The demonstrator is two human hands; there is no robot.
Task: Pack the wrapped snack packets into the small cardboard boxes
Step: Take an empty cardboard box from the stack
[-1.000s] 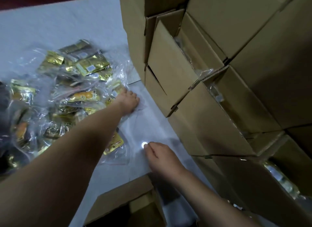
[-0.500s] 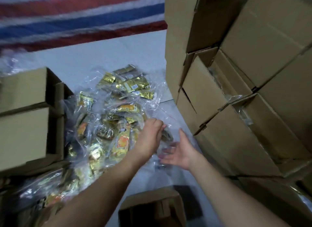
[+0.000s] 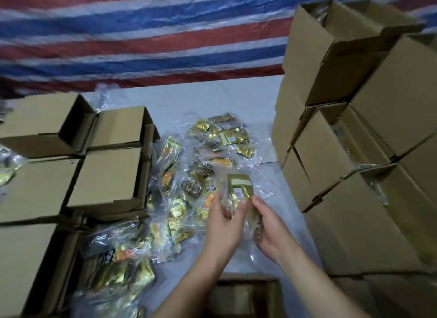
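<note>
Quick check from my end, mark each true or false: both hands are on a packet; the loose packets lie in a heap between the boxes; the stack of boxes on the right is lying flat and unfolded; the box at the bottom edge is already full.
1. Both hands hold a packet. True: the left hand and right hand grip the gold packet.
2. Loose packets lie heaped between boxes. True: the pile lies there.
3. The right stack is flat. False: the stacked boxes are assembled.
4. The bottom box is full. False: it looks empty.

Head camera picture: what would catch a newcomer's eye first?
Two hands at centre, the left hand and right hand, hold one gold snack packet in clear wrap. Behind them glitters a pile of packets, between cardboard boxes on the left and a taller box stack on the right.
</note>
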